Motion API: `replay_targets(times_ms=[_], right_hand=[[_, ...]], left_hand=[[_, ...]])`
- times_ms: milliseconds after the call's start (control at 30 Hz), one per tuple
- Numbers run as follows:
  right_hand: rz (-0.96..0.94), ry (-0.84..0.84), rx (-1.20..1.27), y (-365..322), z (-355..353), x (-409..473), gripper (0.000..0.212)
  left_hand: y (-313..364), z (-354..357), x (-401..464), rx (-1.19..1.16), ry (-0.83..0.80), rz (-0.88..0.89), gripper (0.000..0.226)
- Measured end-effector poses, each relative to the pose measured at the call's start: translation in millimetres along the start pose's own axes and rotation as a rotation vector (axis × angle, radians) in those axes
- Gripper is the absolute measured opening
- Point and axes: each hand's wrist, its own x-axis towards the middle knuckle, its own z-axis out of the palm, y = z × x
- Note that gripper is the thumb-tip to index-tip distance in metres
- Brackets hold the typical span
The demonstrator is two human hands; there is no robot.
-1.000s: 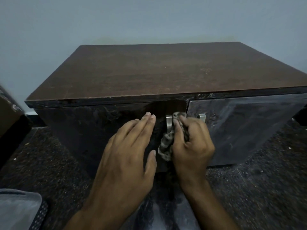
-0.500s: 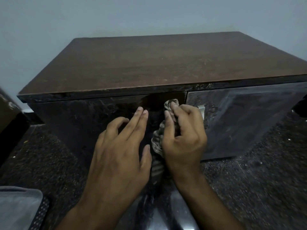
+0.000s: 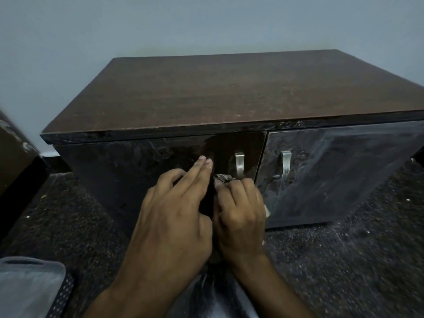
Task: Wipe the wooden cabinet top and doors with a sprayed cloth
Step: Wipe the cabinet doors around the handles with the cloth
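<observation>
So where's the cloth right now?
In the head view the cloth is bunched in the right hand, against the left cabinet door, just below its metal handle.

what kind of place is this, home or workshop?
Probably a home room, though not certain. A low wooden cabinet with two doors and metal handles stands against a plain painted wall on a dark speckled floor. Both hands work at the left door, the right hand gripping a cloth.

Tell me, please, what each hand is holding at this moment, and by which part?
The right hand grips the bunched cloth; only a tuft shows above its fingers. The left hand holds nothing, fingers straight against the left door.
</observation>
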Motion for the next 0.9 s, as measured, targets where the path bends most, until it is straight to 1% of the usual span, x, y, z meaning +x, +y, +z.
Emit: replay_targets(times_ms=[67, 133, 200, 233, 333, 433, 533, 633, 733, 800, 833, 900], right_hand=[[0.011, 0.018, 0.059, -4.1, 2.7, 5.4, 0.002], [0.008, 0.092, 0.118, -10.9, -1.3, 21.8, 0.007], [-0.038, 0.170, 0.169, -12.3, -2.6, 35.5, 0.011], [-0.070, 0.175, 0.191, -10.3, -1.2, 37.1, 0.012], [-0.158, 0.102, 0.196, 0.6, 5.3, 22.9, 0.014], [-0.160, 0.028, 0.162, 1.7, 5.5, 10.4, 0.015], [-0.126, 0.096, 0.165, -2.7, -3.3, 29.5, 0.013], [-0.087, 0.167, 0.111, -5.1, -11.2, 44.9, 0.014], [-0.045, 0.078, 0.047, -2.0, -11.6, 28.6, 0.009], [-0.025, 0.019, 0.002, 0.4, -10.1, 16.3, 0.006], [-0.019, 0.023, -0.009, 0.5, -9.0, 15.5, 0.005], [-0.018, 0.092, -0.017, -2.1, -7.7, 23.6, 0.006]], left_hand=[[0.0, 1.3, 0.9, -0.008, -0.001, 0.004, 0.082], [1.2, 1.8, 0.9, -0.029, 0.018, 0.003, 0.082], [1.4, -0.2, 0.5, -0.074, 0.077, -0.016, 0.081], [1.5, -1.1, 0.9, -0.092, 0.109, -0.030, 0.079], [-0.8, -1.8, 0.7, -0.109, 0.159, -0.085, 0.075], [-1.3, -0.1, 0.8, -0.104, 0.139, -0.108, 0.073], [-2.7, 2.8, -0.3, -0.111, 0.130, -0.070, 0.071], [-4.3, 4.3, -0.9, -0.155, 0.106, -0.004, 0.068], [-3.3, 7.1, -0.8, -0.162, 0.081, 0.057, 0.067], [-2.1, 8.9, -1.6, -0.177, 0.091, 0.058, 0.068], [-1.8, 8.7, -2.0, -0.182, 0.091, 0.061, 0.068], [-1.6, 7.3, -3.3, -0.175, 0.075, 0.080, 0.069]])
